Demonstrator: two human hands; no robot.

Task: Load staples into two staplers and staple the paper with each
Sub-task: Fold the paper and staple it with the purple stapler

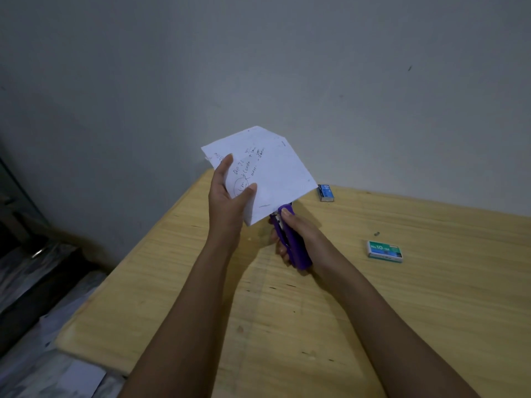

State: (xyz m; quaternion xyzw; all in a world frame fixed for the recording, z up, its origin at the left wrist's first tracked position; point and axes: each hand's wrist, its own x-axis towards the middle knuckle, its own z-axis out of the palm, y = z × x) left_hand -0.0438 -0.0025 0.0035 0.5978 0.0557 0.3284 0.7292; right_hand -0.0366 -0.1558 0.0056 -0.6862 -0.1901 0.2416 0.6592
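Holding paper [267, 170]: left hand [230, 202]; purple stapler [293, 239], its nose at the paper's edge: right hand [298, 234] grip clenched.

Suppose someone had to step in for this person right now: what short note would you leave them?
Left hand: holds the sheet of paper up off the table.
Right hand: wrapped around the purple stapler, thumb on top, its nose at the paper's lower edge.
On the table: a blue staple box near the wall and a green staple box further right.
Done: cannot tell whether this stapler is loaded or has stapled yet.
Left: press this stapler on the paper if needed, then the second stapler, which is not in view.
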